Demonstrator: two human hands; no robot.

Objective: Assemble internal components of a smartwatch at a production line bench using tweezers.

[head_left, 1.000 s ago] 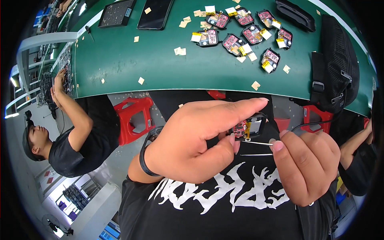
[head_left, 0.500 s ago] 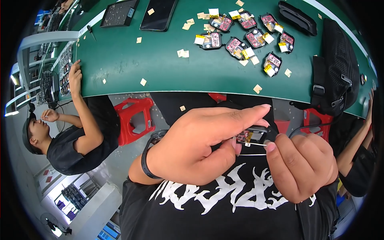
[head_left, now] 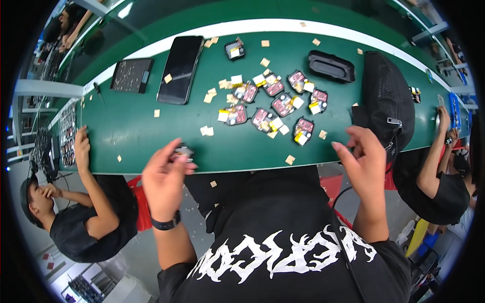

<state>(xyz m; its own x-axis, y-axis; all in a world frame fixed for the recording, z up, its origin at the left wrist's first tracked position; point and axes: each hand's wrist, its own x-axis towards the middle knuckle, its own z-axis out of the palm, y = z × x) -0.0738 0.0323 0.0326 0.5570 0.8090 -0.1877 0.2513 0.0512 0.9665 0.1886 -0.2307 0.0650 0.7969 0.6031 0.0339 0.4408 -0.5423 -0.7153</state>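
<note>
My left hand (head_left: 164, 179), with a black band on its wrist, is closed around a small dark smartwatch case (head_left: 183, 151) by the table's near edge. The fingers cover part of that case. To the right, my right hand (head_left: 366, 160) is open and holds nothing I can see, its thumb apart from the bent fingers, close to a black bag (head_left: 379, 96). Between and beyond the hands lie several opened smartwatch cases (head_left: 263, 120) with reddish circuit boards and white-and-yellow batteries. One more smartwatch case (head_left: 234, 50) sits farther back, apart from the group.
Small beige paper squares (head_left: 207, 131) are scattered over the green table (head_left: 131, 131). A black tablet-like device (head_left: 181, 70), a shallow dark tray (head_left: 131, 76) and a black oblong tray (head_left: 332, 66) lie farther back. People sit at left (head_left: 86, 217) and right (head_left: 429, 187).
My hands have parted from in front of my chest. The left has carried the smartwatch case left toward the table; the right has let go and opened at the right. The view has shifted.
</note>
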